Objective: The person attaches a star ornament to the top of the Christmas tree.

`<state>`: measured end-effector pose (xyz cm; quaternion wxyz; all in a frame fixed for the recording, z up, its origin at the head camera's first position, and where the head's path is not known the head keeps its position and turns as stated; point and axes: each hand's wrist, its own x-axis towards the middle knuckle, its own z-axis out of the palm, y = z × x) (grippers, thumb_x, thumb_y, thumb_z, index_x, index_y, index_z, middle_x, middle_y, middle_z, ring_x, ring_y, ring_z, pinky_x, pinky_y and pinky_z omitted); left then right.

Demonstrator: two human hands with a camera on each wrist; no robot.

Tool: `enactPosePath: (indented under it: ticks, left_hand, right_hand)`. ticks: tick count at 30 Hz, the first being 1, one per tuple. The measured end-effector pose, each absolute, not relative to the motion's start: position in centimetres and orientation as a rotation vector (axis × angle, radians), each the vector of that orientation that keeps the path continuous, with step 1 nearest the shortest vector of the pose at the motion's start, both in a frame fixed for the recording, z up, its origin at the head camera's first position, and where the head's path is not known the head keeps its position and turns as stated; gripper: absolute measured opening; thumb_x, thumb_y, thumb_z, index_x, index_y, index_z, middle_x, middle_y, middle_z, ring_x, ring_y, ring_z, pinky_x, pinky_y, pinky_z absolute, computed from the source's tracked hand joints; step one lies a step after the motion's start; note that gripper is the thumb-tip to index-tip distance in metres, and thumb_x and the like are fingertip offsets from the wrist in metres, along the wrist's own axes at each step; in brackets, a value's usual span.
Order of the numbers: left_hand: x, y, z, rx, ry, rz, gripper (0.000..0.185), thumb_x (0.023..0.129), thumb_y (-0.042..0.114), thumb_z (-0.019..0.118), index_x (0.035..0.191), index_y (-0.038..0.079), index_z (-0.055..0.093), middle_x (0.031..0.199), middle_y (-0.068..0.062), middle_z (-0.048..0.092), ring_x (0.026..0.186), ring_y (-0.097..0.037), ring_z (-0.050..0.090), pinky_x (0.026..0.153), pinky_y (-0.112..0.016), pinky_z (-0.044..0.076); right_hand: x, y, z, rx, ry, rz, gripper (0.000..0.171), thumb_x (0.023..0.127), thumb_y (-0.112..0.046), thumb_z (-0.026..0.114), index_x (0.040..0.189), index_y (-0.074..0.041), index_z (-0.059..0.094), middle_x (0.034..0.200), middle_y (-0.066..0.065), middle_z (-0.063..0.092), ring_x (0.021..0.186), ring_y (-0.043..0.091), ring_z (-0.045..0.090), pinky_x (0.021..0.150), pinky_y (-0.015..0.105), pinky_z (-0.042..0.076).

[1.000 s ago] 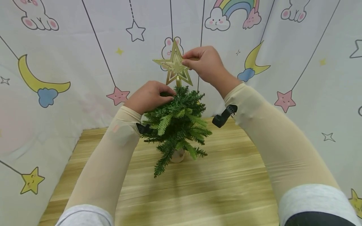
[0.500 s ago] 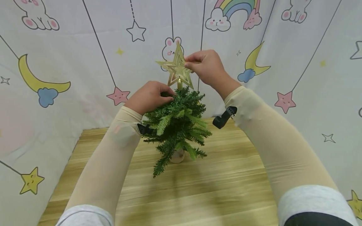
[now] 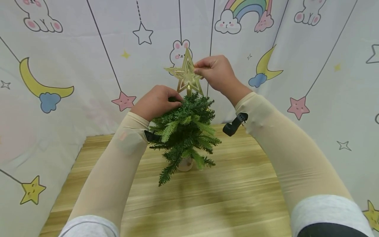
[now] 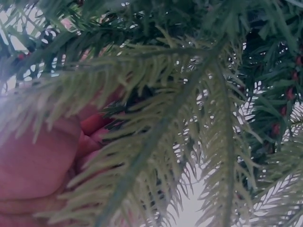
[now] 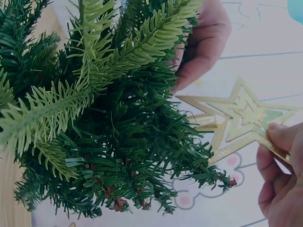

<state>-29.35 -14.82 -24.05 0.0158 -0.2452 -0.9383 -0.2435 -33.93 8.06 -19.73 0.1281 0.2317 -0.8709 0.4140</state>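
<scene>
A small artificial Christmas tree [image 3: 189, 135] stands upright in the head view. Its top foliage meets the thumb and fingers of my left hand [image 3: 157, 101], which pinch in among the branches; the fingertips are hidden there. A gold star tree topper [image 3: 188, 75] is at the tip of the tree, its short tube [image 5: 208, 121] pointing into the upper needles. By one arm of the star, my right hand [image 3: 218, 72] pinches it between thumb and fingers. Green sprigs [image 4: 156, 127] partly cover the left hand [image 4: 38, 161] in the left wrist view.
The tree's pale round base [image 3: 186, 165] rests on a wood-grain tabletop [image 3: 207, 204]. Behind it hangs a white curtain [image 3: 97, 65] printed with moons, stars and a rainbow. A black strap camera mount [image 3: 235, 125] sticks out from the right wrist.
The star topper and my right hand have moved down and slightly right, so the tube sits deeper in the top needles. My left hand stays in place at the tree.
</scene>
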Motion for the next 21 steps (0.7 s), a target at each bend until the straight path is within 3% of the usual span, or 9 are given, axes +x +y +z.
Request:
enactPosePath:
  ticks: [8, 21]
  left_hand:
    - [-29.46, -14.78, -24.09, -0.784, -2.908, -0.740, 0.020, 0.101, 0.021, 0.069, 0.118, 0.013, 0.078, 0.121, -0.004, 0.074, 0.105, -0.020, 0.066, 0.096, -0.042, 0.052]
    - [-29.64, -14.79, -24.26, -0.765, -2.910, -0.753, 0.021, 0.102, 0.022, 0.069, 0.118, 0.014, 0.079, 0.121, -0.003, 0.074, 0.106, -0.019, 0.066, 0.096, -0.042, 0.052]
  right_hand:
    - [-33.93, 8.42, -20.08, 0.683, -2.514, 1.223, 0.022, 0.102, -0.019, 0.070, 0.118, -0.007, 0.079, 0.110, 0.007, 0.078, 0.089, 0.014, 0.071, 0.082, 0.029, 0.055]
    - [-33.96, 8.89, -20.57, 0.689, -2.467, 1.311, 0.023, 0.100, -0.019, 0.072, 0.118, -0.006, 0.079, 0.112, 0.007, 0.077, 0.090, 0.015, 0.071, 0.088, 0.030, 0.055]
